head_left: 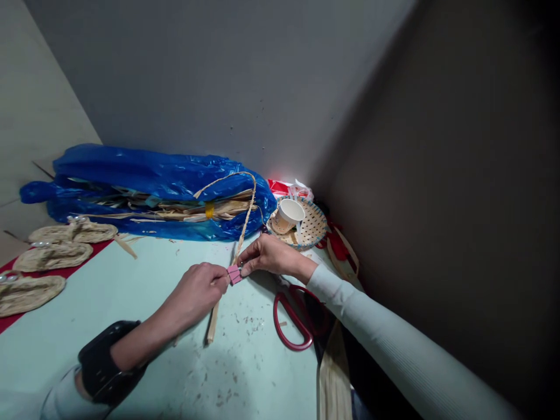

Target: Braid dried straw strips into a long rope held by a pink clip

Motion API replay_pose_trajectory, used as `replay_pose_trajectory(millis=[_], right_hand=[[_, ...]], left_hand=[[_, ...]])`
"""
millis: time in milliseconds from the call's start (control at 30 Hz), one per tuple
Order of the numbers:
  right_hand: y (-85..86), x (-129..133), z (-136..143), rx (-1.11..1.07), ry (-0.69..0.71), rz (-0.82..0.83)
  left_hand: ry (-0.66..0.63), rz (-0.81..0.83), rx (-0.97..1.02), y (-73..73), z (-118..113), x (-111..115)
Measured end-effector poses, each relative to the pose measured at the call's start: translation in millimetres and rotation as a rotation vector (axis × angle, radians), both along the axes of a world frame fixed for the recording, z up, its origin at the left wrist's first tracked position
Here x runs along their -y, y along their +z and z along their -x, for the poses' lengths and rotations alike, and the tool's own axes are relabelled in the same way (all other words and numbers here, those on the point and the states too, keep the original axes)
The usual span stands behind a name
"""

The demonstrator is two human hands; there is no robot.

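A pink binder clip (234, 274) sits across a braided straw cord (245, 227) above the pale green table. My left hand (199, 291) is closed, its thumb and forefinger pinching at the clip's left edge. From the right, my right hand (266, 256) pinches the clip's other side, near a small metal handle. The cord's braided part runs up from the clip, then bends left over the straw bundle. Below the clip, a flat loose end of straw (212, 326) points toward me. Fingertips partly hide the clip's handles.
Red-handled scissors (294, 326) lie beside my right forearm. Behind my hands, a blue plastic bag (144, 175) holds a straw bundle (227, 208). A paper cup (291, 213) stands in a woven basket (315, 224). Woven straw sandals (52, 256) lie at left on red cloth.
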State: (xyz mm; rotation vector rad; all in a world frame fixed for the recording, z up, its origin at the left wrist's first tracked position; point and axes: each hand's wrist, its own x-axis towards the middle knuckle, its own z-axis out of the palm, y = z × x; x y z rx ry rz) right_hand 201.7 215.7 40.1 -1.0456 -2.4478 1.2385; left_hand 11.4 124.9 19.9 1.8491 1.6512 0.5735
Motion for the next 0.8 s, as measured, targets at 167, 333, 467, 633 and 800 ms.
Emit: replay_pose_trajectory(millis=[167,333,467,633,800], right_hand=[[7.0,0,3,0.053,-0.009,-0.011],[15.4,11,5,0.104,-0.041,-0.042],[15.0,33,2,0.105,-0.143,-0.107],[12.8,68,-1,0.076,-0.347,-0.211],[16.1,120,-2,0.067,-0.548,-0.290]], left_hand=[[-0.013,0.034,0.012,-1.0,2,-1],[-0.008,0.059,0.078,2.3,5,-1],[-0.034,0.101,0.205,-1.7,7,0],[-0.105,0.197,0.395,-8.3,12,0],[-0.122,0.303,0.517,-3.4,17,5]])
